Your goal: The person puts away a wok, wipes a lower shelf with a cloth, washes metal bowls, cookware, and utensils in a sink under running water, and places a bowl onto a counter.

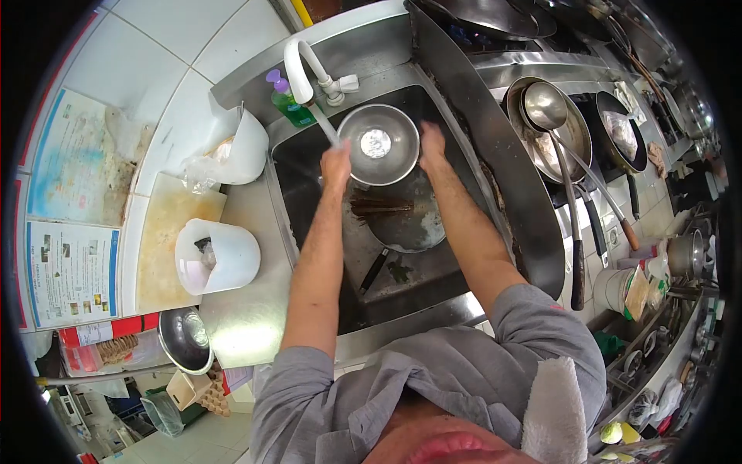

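A round metal bowl (379, 145) is over the sink, below the white faucet (297, 69). Water falls from the spout along the bowl's left edge. My left hand (335, 165) is closed on the bowl's left rim. Beside the right rim is my right hand (433, 145), blurred by motion; whether its fingers grip the rim I cannot tell. Beneath the bowl, a pan (417, 232) with a black handle lies in the sink (332, 301), partly hidden. A bundle of thin brown sticks (380, 207) rests across it.
A green soap bottle (292, 104) with a purple pump stands by the faucet. White plastic containers (216, 255) line the left counter. To the right, past the raised metal partition (495, 139), are pans and a long-handled ladle (546, 106). A dark leafy scrap (399, 271) lies in the sink.
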`<state>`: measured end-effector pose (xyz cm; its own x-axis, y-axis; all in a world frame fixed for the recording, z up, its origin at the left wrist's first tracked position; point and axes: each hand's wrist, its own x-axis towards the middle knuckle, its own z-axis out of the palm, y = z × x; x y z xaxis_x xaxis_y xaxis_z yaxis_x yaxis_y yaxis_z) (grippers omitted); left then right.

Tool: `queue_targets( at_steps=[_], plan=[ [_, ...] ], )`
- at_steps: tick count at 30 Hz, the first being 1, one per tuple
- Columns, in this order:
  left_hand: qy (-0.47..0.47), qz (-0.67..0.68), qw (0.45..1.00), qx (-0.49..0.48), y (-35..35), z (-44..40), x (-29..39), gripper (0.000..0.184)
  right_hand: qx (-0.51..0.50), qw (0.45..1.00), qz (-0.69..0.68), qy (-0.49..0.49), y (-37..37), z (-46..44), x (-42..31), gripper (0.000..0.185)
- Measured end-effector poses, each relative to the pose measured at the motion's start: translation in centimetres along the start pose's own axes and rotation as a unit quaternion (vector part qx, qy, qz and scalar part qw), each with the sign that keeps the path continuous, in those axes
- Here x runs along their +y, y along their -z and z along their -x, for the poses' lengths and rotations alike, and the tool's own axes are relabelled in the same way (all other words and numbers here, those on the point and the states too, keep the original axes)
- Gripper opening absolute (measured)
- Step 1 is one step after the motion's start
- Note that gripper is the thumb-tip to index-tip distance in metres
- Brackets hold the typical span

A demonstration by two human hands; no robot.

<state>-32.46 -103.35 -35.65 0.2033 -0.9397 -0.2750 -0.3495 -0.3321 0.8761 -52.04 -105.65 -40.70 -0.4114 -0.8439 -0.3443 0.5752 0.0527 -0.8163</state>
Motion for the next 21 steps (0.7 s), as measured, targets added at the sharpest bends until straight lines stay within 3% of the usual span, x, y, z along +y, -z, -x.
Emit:
queue_targets(
  at_steps=[1,2,4,6,7,10,12,14,16,18,21],
  plan=[
    [-0.064,-0.3,0.952,-0.006,0.3,-0.4,1.0,0.033,-0.03,0.982,-0.045,-0.183,2.6,-0.6,2.2,0.028],
    [-0.062,-0.298,0.952,-0.006,0.3,0.2,2.1,0.033,-0.04,0.967,-0.049,-0.249,3.9,1.1,3.2,0.028],
    [-0.349,-0.372,0.86,-0.01,0.2,1.0,4.0,0.03,-0.063,0.938,-0.047,-0.337,4.8,3.4,6.3,0.028],
    [-0.369,-0.405,0.837,-0.006,1.0,0.7,4.0,0.029,-0.075,0.927,-0.041,-0.366,3.4,4.4,9.0,0.028],
    [-0.391,-0.435,0.811,-0.003,1.7,0.4,4.0,0.029,-0.089,0.926,-0.033,-0.366,2.3,4.8,9.6,0.026],
    [-0.303,-0.325,0.895,0.044,5.2,-0.1,2.5,0.026,-0.142,0.931,0.01,-0.336,0.3,4.2,8.8,0.023],
    [-0.275,-0.334,0.896,0.103,6.3,0.0,0.1,0.027,-0.113,0.971,0.188,-0.1,-2.7,4.5,6.5,0.019],
    [-0.244,-0.34,0.894,0.16,6.0,0.3,-1.9,0.028,-0.122,0.938,0.226,0.234,-6.2,4.7,5.8,0.017],
    [-0.158,-0.369,0.913,0.065,4.3,0.9,-3.1,0.029,-0.23,0.936,0.214,0.161,-9.9,6.7,2.9,0.014],
    [-0.141,-0.42,0.896,0.015,1.9,0.7,-3.8,0.03,-0.348,0.928,0.116,-0.057,-12.5,8.7,0.1,0.012],
    [-0.197,-0.355,0.914,0.009,-0.1,-0.3,-2.9,0.026,-0.364,0.914,0.174,-0.038,-14.2,7.1,-0.5,0.014]
  ],
)
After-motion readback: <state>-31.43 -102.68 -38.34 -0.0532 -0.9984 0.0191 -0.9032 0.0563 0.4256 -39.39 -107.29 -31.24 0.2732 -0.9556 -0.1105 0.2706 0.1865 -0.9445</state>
